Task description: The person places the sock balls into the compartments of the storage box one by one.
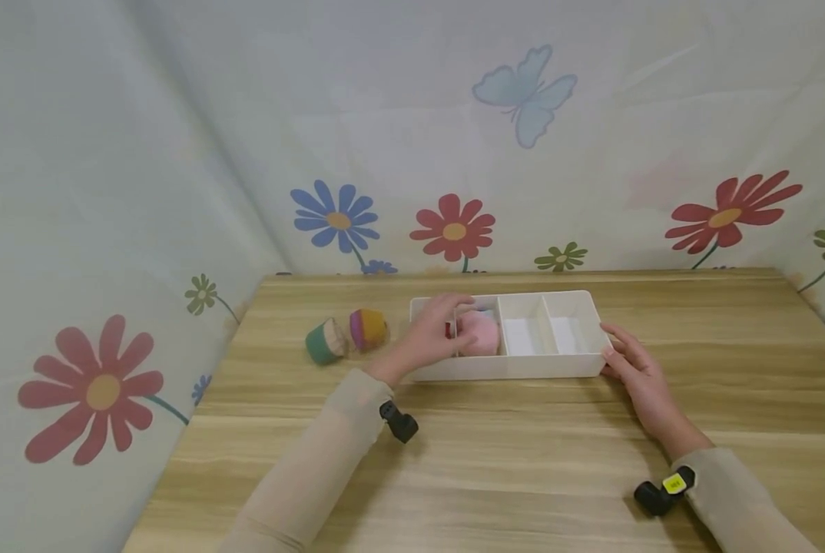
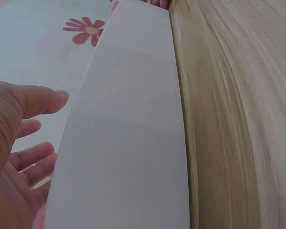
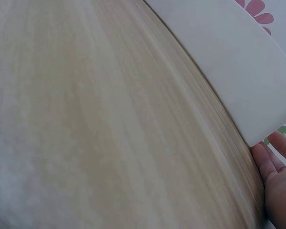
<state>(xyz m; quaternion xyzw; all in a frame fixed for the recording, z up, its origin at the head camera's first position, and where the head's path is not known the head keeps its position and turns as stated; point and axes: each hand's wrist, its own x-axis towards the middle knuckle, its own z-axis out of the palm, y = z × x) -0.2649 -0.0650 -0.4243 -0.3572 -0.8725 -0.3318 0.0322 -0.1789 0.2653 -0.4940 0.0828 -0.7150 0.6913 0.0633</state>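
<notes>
A long white divided box [image 1: 509, 367] lies on the table. My left hand [image 1: 432, 332] is over its left part, thumb and fingers spread, beside a rounded pink piece [image 1: 480, 332] in the second compartment from the left. In the left wrist view, the left hand [image 2: 19, 157] shows its thumb and fingers apart beside the box's long wall [image 2: 124, 124]. My right hand [image 1: 639, 380] rests its fairly straight fingers against the box's right end. In the right wrist view, fingertips of the right hand [image 3: 279, 176] touch the box's lower corner.
Two toy cupcakes lie left of the box: a teal one with a cream top [image 1: 326, 342] and a yellow and purple one [image 1: 368, 329]. Something red [image 1: 448, 330] shows in the leftmost compartment, mostly hidden. A flower-printed curtain [image 1: 385, 138] stands behind the wooden table [image 1: 509, 461].
</notes>
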